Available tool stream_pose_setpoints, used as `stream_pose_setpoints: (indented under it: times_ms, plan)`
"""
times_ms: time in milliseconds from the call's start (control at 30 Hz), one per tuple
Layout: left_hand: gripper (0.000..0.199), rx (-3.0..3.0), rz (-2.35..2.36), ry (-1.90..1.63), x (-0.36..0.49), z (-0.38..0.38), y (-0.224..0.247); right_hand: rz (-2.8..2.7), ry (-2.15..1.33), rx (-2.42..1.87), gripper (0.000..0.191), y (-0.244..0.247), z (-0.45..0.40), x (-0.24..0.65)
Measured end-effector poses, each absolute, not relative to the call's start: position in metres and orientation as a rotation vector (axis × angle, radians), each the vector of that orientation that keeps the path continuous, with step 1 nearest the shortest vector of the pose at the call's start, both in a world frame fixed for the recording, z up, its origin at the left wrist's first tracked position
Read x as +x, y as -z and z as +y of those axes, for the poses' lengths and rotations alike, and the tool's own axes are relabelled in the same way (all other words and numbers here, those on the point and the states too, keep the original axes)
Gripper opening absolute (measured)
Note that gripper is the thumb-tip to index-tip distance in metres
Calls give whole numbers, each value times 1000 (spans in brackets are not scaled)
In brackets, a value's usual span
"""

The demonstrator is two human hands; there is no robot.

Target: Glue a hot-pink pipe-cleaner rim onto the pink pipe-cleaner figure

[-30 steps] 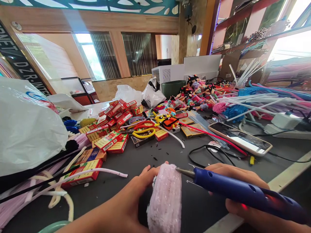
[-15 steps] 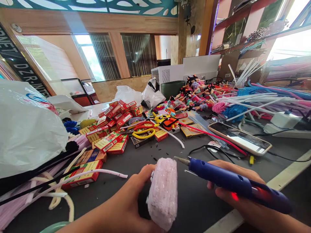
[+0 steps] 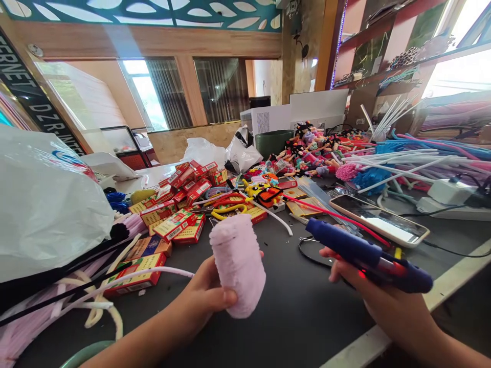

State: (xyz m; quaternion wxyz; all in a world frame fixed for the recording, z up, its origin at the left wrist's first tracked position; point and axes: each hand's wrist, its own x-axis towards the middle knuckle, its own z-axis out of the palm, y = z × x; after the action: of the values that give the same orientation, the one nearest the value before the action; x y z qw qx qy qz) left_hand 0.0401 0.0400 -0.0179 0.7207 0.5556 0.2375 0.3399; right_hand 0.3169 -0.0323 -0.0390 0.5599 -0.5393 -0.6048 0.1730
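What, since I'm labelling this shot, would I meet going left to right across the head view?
White bag → red boxes → pink block → blue tool → white plug.

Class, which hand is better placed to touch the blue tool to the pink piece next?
Probably the right hand: it grips the blue tool, tip end nearer the pink piece, while the left hand holds that piece.

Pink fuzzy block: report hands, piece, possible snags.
Left hand gripping pink fuzzy block. Right hand holding blue glue gun, nozzle apart from block. Possible snag: black cable on table, below nozzle in view.
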Motion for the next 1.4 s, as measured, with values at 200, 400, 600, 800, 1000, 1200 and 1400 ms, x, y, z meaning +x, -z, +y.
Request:
stream_pose_setpoints:
  times_ms: [200, 400, 600, 800, 1000, 1200, 1400]
  plan:
    - [51, 1002, 706, -956, 46, 39, 11, -1330, -496, -1329, 26, 30, -28, 314]
    - [39, 1046, 711, -1023, 51, 37, -1, -1178, -505, -1378, 38, 17, -23, 305]
    - [42, 1158, 769, -1226, 52, 38, -2, -1252, -597, -1391, 34, 17, -14, 303]
    - [41, 1215, 806, -1522, 51, 42, 0, -1505, -634, -1410, 26, 26, -7, 304]
    - [47, 1265, 898, -1595, 51, 44, 3, -1692, -469, -1524, 29, 26, -3, 305]
    - [49, 1344, 987, -1537, 49, 41, 1, -1856, -362, -1646, 20, 13, 11, 302]
    - [43, 1407, 1009, -1521, 48, 43, 1, -1973, -362, -1773, 21, 5, 22, 302]
